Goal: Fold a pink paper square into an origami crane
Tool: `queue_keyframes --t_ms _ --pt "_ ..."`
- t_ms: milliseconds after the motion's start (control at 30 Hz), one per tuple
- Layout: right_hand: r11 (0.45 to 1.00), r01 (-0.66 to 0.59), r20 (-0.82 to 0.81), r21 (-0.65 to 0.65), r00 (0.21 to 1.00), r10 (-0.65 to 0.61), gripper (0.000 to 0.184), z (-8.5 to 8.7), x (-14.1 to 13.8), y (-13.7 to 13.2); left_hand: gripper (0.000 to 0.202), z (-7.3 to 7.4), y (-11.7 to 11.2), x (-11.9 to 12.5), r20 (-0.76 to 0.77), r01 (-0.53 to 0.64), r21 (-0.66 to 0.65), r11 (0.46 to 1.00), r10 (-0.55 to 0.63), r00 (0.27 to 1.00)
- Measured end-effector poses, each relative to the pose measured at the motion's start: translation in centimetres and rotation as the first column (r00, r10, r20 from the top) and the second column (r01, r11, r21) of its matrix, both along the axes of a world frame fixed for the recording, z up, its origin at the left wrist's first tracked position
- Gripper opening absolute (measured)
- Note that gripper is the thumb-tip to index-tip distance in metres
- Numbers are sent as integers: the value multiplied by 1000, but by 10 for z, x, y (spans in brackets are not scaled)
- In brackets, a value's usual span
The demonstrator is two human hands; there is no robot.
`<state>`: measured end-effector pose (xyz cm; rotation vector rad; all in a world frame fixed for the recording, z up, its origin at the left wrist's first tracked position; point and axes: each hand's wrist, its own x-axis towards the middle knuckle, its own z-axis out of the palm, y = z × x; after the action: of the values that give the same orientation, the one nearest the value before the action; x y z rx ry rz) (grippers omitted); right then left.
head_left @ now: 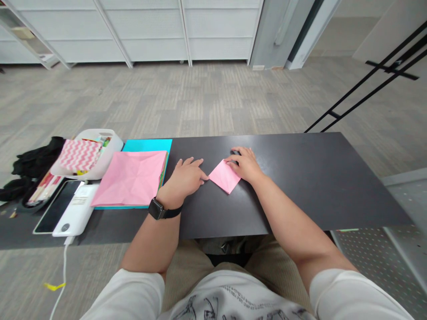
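Observation:
A small pink piece of folded origami paper (224,178) lies on the dark table, turned so that it looks like a diamond. My left hand (188,178) is palm down to its left, fingers spread, with one fingertip at the paper's left corner. On the other side, my right hand (246,163) rests over the paper's upper right edge. Its fingers are apart, some touching the paper and others reaching past it onto the table. The underside of the paper is hidden. A black smartwatch (163,210) is on my left wrist.
Left on the table (316,178) lies a stack of larger pink paper (133,178) over a blue sheet (147,145). Beyond it are a white basket (115,149), a phone (60,206), a white power bank (76,211) with a cable, and black cloth (38,160).

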<state>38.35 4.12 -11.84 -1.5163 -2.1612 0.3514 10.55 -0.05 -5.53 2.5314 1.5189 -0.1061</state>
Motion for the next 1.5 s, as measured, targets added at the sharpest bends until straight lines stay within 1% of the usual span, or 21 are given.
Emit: queue_keyframes --t_ms 67,167,267,333,367,433,500,567,600,667,733,833,867,933,1000,1033,1100,1200,1267,1367,1500 --pt "1000 -1 -2 0 1000 1 17 0 0 0 34 -2 1 -4 30 -8 7 1000 8 1000" --pt "1000 -6 -4 -4 1000 6 18 -1 0 0 31 6 7 -5 150 -18 59 998 9 989" --pt "1000 -14 1 5 1000 14 18 -1 1 1 34 19 14 4 367 -79 183 980 6 930" --pt "1000 -20 7 18 1000 20 19 1 1 1 34 21 17 14 461 -103 222 970 -12 887" --pt "999 -22 10 24 1000 22 19 1 1 0 34 20 17 19 479 -79 223 972 -39 877" --pt "999 -24 15 33 1000 24 20 3 1 -1 33 12 18 29 469 36 202 979 -129 874" --pt "999 -27 19 35 999 26 21 4 1 -2 39 1 20 33 422 172 156 973 -223 879" --pt "999 -35 26 28 999 34 23 5 2 -4 51 -8 23 30 351 220 94 971 -239 905" --pt "999 -39 31 23 999 38 24 6 3 -5 57 -12 24 27 308 200 55 978 -207 928" --pt "999 -45 39 10 998 45 25 6 4 -6 66 -15 28 15 218 106 -21 994 -99 971" --pt "999 -49 43 -2 998 49 26 5 4 -6 76 -15 32 1 152 12 -70 998 -1 988" --pt "998 -54 43 -11 998 54 26 5 5 -5 86 -11 36 -13 167 -24 -82 996 38 985" --pt "998 -55 43 -12 998 55 26 5 5 -4 83 -9 36 -14 210 -7 -75 997 23 977" --pt "998 -56 42 -12 998 56 26 4 5 -3 68 -7 36 -9 336 42 -23 999 -32 941" --pt "998 -61 42 -14 997 62 27 4 5 -3 50 -7 35 2 444 70 67 995 -92 891" --pt "998 -63 44 -15 997 64 27 4 5 -3 45 -9 35 8 465 73 102 992 -113 878" --pt "998 -63 49 -12 997 63 26 4 5 -3 42 -15 35 20 456 98 133 986 -149 878" --pt "998 -56 51 -3 997 56 24 4 5 -3 49 -22 33 32 421 173 131 976 -213 882" --pt "999 -53 43 -4 998 53 23 4 5 -3 49 -23 30 38 427 238 124 963 -268 864" --pt "999 -38 21 -6 999 38 21 5 4 -2 41 -21 23 46 423 316 111 942 -333 843" --pt "1000 -9 8 17 1000 9 21 8 4 -1 35 -24 18 50 362 332 105 937 -347 865"
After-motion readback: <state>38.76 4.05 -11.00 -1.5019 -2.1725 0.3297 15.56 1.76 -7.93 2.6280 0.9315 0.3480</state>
